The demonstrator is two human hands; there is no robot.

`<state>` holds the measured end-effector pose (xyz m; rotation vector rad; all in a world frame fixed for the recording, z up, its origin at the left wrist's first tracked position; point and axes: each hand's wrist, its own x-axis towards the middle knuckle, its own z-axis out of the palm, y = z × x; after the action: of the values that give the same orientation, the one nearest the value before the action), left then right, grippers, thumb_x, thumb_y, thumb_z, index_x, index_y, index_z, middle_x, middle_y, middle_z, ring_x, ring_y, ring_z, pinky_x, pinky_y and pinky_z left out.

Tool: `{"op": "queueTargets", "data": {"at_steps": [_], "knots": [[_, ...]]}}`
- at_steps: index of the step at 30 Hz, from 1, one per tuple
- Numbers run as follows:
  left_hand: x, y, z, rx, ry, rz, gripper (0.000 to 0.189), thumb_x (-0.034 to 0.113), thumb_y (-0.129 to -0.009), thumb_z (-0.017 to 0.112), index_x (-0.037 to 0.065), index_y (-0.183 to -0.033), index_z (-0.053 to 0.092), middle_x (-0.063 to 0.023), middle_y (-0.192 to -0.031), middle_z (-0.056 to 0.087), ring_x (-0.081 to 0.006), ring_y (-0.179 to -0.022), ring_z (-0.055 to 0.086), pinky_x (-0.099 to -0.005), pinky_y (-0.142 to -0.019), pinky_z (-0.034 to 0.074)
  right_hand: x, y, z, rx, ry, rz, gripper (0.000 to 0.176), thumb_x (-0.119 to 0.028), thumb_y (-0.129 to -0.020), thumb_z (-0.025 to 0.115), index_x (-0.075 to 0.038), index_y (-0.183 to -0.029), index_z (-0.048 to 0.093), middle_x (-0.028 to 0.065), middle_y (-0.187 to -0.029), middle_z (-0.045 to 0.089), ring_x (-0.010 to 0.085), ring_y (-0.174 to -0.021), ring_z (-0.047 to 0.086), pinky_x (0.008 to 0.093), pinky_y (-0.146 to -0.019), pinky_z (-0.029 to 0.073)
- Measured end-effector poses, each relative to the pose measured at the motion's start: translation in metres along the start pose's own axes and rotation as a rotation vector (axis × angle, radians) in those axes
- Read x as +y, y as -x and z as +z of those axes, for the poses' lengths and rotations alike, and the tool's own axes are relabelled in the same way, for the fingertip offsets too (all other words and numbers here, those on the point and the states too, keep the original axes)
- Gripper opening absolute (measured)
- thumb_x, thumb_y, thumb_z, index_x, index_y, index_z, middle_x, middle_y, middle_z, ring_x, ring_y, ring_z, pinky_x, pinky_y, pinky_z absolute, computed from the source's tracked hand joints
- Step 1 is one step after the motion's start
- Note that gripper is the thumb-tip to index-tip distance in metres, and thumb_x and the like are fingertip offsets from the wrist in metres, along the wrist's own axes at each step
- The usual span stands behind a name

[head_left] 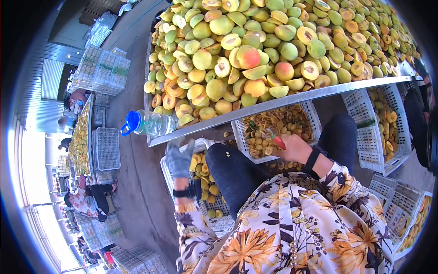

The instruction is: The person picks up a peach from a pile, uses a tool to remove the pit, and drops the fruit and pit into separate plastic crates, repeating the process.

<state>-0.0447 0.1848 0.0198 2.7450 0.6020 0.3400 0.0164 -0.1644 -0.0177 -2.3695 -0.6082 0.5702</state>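
Observation:
In the head view a large heap of yellow-green apricots (221,66), many of them halved, covers the metal-edged table (255,107) in front of me. My right hand (295,149), bare, is wrapped round a small red-handled tool (278,142) whose thin metal end points up and left. Beneath that hand is a white crate (315,121) holding pits and scraps (273,123). My left hand (177,158) wears a grey glove and hovers over the rim of another white crate (166,176) with apricot halves (207,182) in it. Blur hides its fingers and anything in them.
A clear bottle with a blue lid (146,123) lies at the table's left corner. Crates of fruit (383,128) stand on the right. Across the floor (141,192) are stacked crates (100,68), a seated person (89,201) and another fruit-laden table (82,137).

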Motion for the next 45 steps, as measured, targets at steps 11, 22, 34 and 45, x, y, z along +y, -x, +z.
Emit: {"op": "queueTargets", "data": {"at_steps": [11, 22, 34, 45], "knots": [[0.051, -0.162, 0.088, 0.024, 0.186, 0.109, 0.056, 0.023, -0.069, 0.069, 0.010, -0.119, 0.047, -0.0175, -0.105, 0.058, -0.0326, -0.096, 0.055, -0.0364, -0.085, 0.043, -0.009, 0.023, -0.002, 0.112, -0.153, -0.078, 0.025, -0.023, -0.071, 0.062, -0.002, -0.080, 0.051, 0.0214, -0.063, 0.056, 0.0380, -0.062, 0.056, 0.0437, -0.057, 0.045], [0.105, -0.041, 0.022, -0.295, 1.667, -0.311, 0.037, 0.014, -0.068, 0.063, 0.005, -0.101, 0.048, -0.0114, -0.074, 0.059, -0.0240, -0.050, 0.060, -0.0210, -0.031, 0.039, -0.074, -0.036, -0.031, 0.364, -0.373, -0.197, 0.046, -0.026, -0.073, 0.065, -0.001, -0.107, 0.047, 0.0211, -0.075, 0.058, 0.0371, -0.071, 0.058, 0.0401, -0.063, 0.047], [0.169, 0.010, 0.051, -0.536, 1.884, -0.490, 0.051, 0.052, -0.084, 0.046, 0.010, -0.112, 0.050, -0.0047, -0.095, 0.059, -0.0163, -0.079, 0.059, -0.0258, -0.060, 0.050, -0.066, -0.034, -0.015, 0.535, -0.329, -0.251, 0.038, -0.022, -0.078, 0.062, 0.002, -0.103, 0.046, 0.0214, -0.070, 0.058, 0.0389, -0.066, 0.058, 0.0417, -0.056, 0.047], [0.173, 0.021, 0.065, -0.281, 1.608, -0.217, 0.047, 0.043, -0.087, 0.046, 0.003, -0.112, 0.052, -0.0057, -0.098, 0.058, -0.0141, -0.086, 0.056, -0.0263, -0.076, 0.047, -0.061, -0.004, -0.010, 0.336, -0.250, -0.104, 0.022, -0.009, -0.074, 0.057, 0.001, -0.088, 0.044, 0.0228, -0.059, 0.052, 0.0412, -0.057, 0.054, 0.0428, -0.050, 0.041]]}}
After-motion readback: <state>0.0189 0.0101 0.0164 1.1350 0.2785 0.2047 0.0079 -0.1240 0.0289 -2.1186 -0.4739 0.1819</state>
